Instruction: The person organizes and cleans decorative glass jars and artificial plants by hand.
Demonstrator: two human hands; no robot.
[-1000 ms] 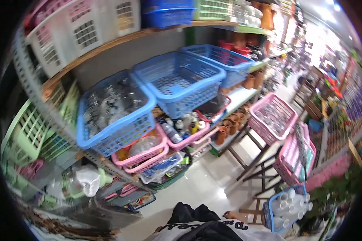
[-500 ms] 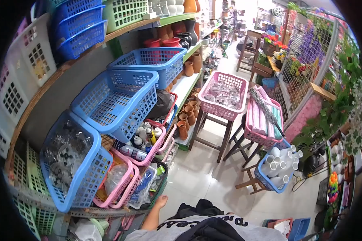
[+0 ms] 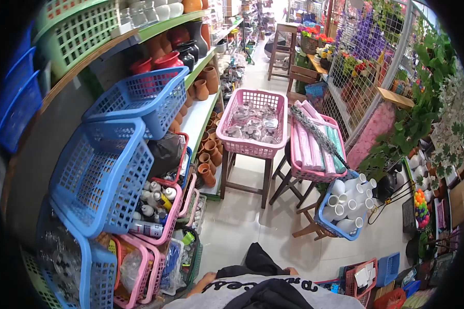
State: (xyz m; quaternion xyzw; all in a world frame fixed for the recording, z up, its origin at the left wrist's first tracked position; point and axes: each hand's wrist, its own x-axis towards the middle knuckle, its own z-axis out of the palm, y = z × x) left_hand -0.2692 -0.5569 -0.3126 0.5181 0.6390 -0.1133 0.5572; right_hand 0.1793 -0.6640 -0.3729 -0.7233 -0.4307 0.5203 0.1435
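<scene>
Dark green basket (image 3: 195, 257), low on the floor at the foot of the shelving, is the nearest thing to the person. It sits at about ten o'clock from the grey printed shirt (image 3: 263, 294) at the bottom edge of the view. Its long side seems to run along the shelf front, roughly toward twelve o'clock, and clear plastic packets (image 3: 172, 265) stand in it.

Neither hand shows. Only a sliver of the left forearm (image 3: 200, 287) pokes out beside the shirt, angled toward that basket, so the left hand is judged the nearer one. Whether the left hand or the right hand is slack, clenched or holding something cannot be told.

- Just beside the green basket, at nine o'clock, stacked pink baskets (image 3: 152, 270) hold bagged goods.
- Above them, a pink basket of spray bottles (image 3: 157, 206) leans out from the shelf.
- Tilted blue baskets (image 3: 105, 175) fill the rack higher up, from ten to eleven o'clock.
- Well apart, at twelve o'clock across bare floor tiles (image 3: 242, 226), a pink basket of glassware (image 3: 252, 147) rests on a wooden stool (image 3: 265, 183).
- At one to two o'clock, a blue basket of white tubes (image 3: 340, 234) leans on another stool.
</scene>
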